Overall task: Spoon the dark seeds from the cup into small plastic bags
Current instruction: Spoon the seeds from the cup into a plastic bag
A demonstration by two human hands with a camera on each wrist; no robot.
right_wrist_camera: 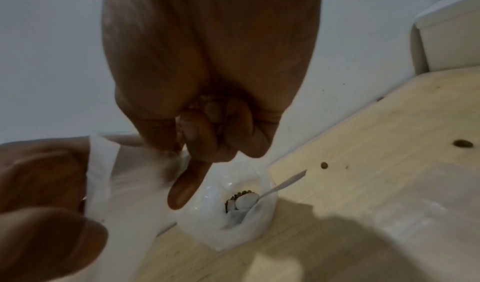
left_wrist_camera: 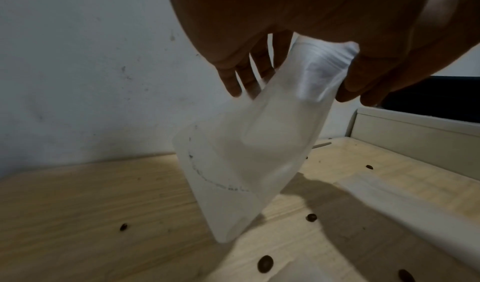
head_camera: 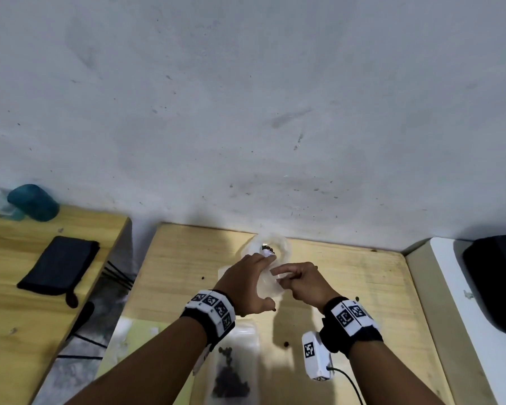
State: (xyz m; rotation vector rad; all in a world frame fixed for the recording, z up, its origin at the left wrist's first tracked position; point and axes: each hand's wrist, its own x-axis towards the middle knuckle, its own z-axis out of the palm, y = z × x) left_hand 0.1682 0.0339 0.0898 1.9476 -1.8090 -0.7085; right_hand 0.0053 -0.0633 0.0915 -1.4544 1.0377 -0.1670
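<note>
A small empty clear plastic bag [head_camera: 268,286] hangs between my two hands above the wooden table [head_camera: 348,276]. My left hand [head_camera: 247,283] holds one side of its mouth with its fingers [left_wrist_camera: 242,76]. My right hand [head_camera: 300,280] pinches the other side, index finger [right_wrist_camera: 185,183] pointing down. In the left wrist view the bag [left_wrist_camera: 246,152] dangles tilted, its lower corner near the table. Just beyond the hands, by the wall, stands the white cup [head_camera: 284,248]. In the right wrist view the cup [right_wrist_camera: 207,231] holds dark seeds [right_wrist_camera: 242,193] and a white spoon [right_wrist_camera: 246,201].
A filled bag of seeds [head_camera: 230,375] lies near my left forearm. Loose seeds [left_wrist_camera: 265,264] dot the table. A dark pouch [head_camera: 59,267] and a teal object [head_camera: 34,201] sit on the left table. A white unit [head_camera: 450,302] with a black item [head_camera: 497,282] borders the right.
</note>
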